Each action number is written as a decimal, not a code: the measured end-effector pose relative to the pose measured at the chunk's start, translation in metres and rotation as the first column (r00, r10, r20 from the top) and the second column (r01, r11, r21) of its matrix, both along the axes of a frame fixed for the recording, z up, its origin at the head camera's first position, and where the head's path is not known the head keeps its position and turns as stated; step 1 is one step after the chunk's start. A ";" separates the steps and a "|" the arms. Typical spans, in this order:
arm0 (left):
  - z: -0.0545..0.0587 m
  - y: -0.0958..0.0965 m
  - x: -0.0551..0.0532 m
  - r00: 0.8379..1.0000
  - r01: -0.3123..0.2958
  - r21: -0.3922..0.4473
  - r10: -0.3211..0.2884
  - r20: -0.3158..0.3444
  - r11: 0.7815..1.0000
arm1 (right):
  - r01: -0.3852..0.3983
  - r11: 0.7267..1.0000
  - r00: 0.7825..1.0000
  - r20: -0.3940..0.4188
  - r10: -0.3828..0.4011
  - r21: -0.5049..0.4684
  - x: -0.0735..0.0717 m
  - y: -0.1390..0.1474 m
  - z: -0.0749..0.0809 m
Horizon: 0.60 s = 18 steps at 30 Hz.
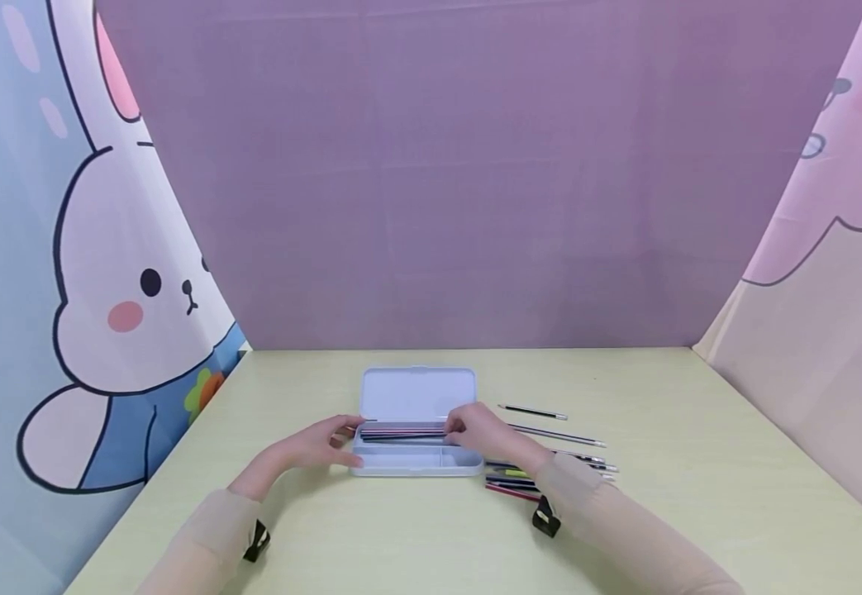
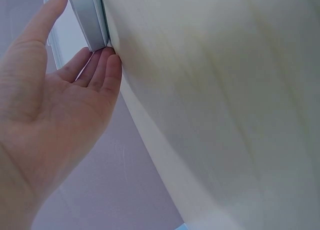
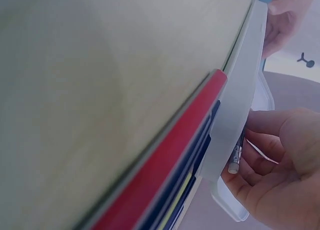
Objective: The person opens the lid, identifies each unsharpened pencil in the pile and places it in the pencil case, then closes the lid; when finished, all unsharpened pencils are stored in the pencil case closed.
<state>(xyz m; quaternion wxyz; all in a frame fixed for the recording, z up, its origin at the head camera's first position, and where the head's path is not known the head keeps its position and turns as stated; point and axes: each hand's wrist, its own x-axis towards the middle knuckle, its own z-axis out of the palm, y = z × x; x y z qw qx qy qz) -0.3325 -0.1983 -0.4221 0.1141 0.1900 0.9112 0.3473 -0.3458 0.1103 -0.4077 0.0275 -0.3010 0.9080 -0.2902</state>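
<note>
A white pencil case [image 1: 404, 459] lies open on the table, its lid [image 1: 419, 395] tipped back. Several pencils [image 1: 401, 434] lie lengthwise in its rear compartment. Its front part has a divider near the right. My left hand [image 1: 319, 444] touches the case's left end, thumb at the front corner and fingers nearly straight, as the left wrist view of the hand [image 2: 65, 95] shows. Over the right side of the rear compartment, my right hand [image 1: 478, 431] pinches a pencil [image 3: 235, 157] near its eraser end. The pencil's other end is hidden in the case.
Right of the case, several more pencils [image 1: 512, 482] lie in a group, partly under my right forearm; one looks red, another yellow-green. A dark pencil [image 1: 533, 411] lies apart behind them. A purple cloth [image 1: 460, 182] hangs at the table's [image 1: 371, 545] back edge.
</note>
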 end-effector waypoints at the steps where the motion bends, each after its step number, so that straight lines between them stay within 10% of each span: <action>1: 0.000 0.000 0.000 1.000 0.001 -0.001 -0.001 -0.002 1.000 | -0.003 1.000 1.000 -0.010 0.003 0.001 0.000 -0.001 0.000; 18: 0.000 -0.001 0.000 1.000 0.026 0.012 -0.025 -0.014 1.000 | 0.046 0.999 0.997 -0.058 -0.045 0.024 0.000 -0.012 0.003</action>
